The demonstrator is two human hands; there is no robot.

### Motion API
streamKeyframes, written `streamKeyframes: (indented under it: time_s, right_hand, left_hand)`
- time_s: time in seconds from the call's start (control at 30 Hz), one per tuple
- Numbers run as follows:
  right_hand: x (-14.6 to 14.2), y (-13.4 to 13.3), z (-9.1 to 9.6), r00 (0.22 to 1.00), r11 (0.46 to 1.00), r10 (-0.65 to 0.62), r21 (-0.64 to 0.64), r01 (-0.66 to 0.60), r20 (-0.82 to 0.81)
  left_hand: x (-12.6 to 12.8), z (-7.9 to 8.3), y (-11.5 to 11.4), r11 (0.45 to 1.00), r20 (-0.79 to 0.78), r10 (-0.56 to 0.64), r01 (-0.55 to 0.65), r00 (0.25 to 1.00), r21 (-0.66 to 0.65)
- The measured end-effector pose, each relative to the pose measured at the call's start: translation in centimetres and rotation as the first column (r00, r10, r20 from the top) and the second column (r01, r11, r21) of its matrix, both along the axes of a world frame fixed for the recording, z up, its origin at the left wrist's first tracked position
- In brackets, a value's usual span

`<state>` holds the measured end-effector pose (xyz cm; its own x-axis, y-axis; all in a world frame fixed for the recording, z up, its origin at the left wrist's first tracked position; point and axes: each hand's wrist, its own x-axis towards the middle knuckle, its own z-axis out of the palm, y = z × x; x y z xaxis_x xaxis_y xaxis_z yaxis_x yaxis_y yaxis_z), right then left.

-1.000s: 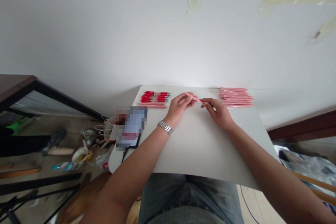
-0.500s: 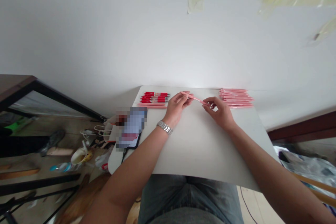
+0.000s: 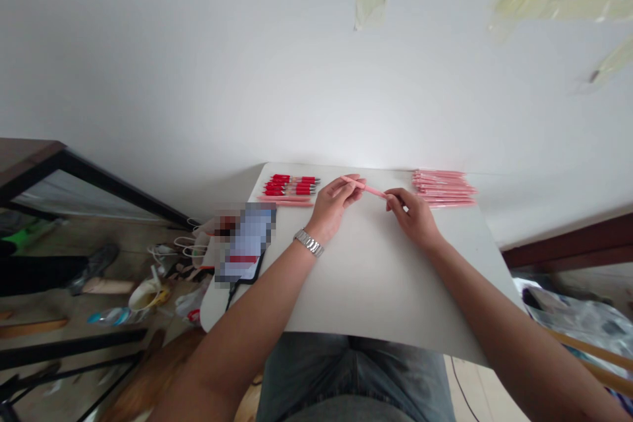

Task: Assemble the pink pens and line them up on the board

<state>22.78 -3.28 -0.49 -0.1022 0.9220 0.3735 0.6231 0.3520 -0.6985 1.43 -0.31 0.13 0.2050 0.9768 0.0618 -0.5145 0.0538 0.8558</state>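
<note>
A slim pink pen (image 3: 374, 191) slants between my two hands above the far half of the white table (image 3: 370, 277). My left hand (image 3: 329, 210), below a metal watch, pinches its left part between thumb and fingers. On the pen's right end the fingertips of my right hand (image 3: 414, 216) are closed, hiding that tip. Several red pens (image 3: 291, 185) lie in a row left of my left hand, with a few pink pens (image 3: 285, 201) just in front of them. Beyond my right hand lies a pile of pink pens (image 3: 444, 188).
A phone-like device (image 3: 246, 244), its screen pixelated, rests at the table's left edge with a cable. A white wall (image 3: 297, 79) rises behind the table. On the floor at left are a bucket (image 3: 143, 295), a plastic bottle (image 3: 109, 316) and a brown furry animal (image 3: 158, 376).
My right hand has shifted slightly left, nearer my left hand. The pale section seen mid-pen earlier no longer shows; the pen now looks evenly pink between my hands.
</note>
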Motion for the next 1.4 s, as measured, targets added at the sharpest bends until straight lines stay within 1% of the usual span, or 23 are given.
streamKeyframes:
  time_s: [0.13, 0.23, 0.4, 0.57, 0.73, 0.83, 1.03, 1.17, 1.27, 1.4]
  right_hand:
    - [0.09, 0.08, -0.2, 1.0, 1.0, 0.013, -0.017, -0.013, 0.005]
    - [0.03, 0.05, -0.28, 0.999, 1.0, 0.023, -0.001, -0.023, -0.025]
    - [-0.03, 0.15, -0.59, 0.996, 0.999, -0.014, 0.039, 0.018, -0.089]
    - [0.03, 0.23, -0.74, 0.995, 0.999, -0.01, 0.048, 0.015, -0.102]
    - [-0.08, 0.01, -0.46, 0.995, 1.0, -0.024, -0.009, 0.023, -0.093]
    - [-0.16, -0.12, -0.24, 0.996, 0.999, -0.028, -0.021, 0.027, -0.085]
    - [0.08, -0.13, -0.27, 0.999, 0.998, -0.024, -0.056, 0.022, -0.036]
    - [0.13, -0.19, -0.35, 0.999, 0.997, -0.008, -0.072, 0.005, -0.042]
    - [-0.05, -0.15, -0.42, 0.995, 0.999, 0.015, -0.041, -0.02, -0.1]
    - [-0.25, 0.15, -0.79, 0.988, 0.998, -0.017, 0.061, 0.027, -0.155]
  left_hand:
    - [0.01, -0.04, -0.06, 1.0, -0.015, 0.017, -0.017, 1.0, -0.012]
    - [-0.02, -0.16, 0.01, 0.999, -0.03, 0.035, -0.036, 0.999, -0.019]
    - [-0.13, -0.29, 0.2, 0.997, -0.037, 0.074, -0.075, 0.997, -0.021]
    - [-0.17, -0.2, 0.24, 0.998, -0.011, 0.054, -0.054, 0.998, -0.028]
    - [-0.15, -0.16, 0.14, 1.0, 0.003, 0.023, -0.023, 1.0, -0.011]
    - [-0.11, -0.05, 0.05, 1.0, 0.016, 0.011, -0.011, 1.0, 0.01]
    - [-0.03, 0.2, -0.03, 1.0, 0.009, 0.002, -0.002, 1.0, -0.016]
    - [-0.05, 0.04, 0.08, 1.0, -0.017, 0.005, -0.005, 1.0, -0.019]
    - [-0.1, -0.2, 0.24, 0.999, -0.022, 0.026, -0.027, 0.999, -0.03]
    - [-0.18, -0.48, 0.41, 0.997, -0.016, 0.074, -0.075, 0.997, -0.034]
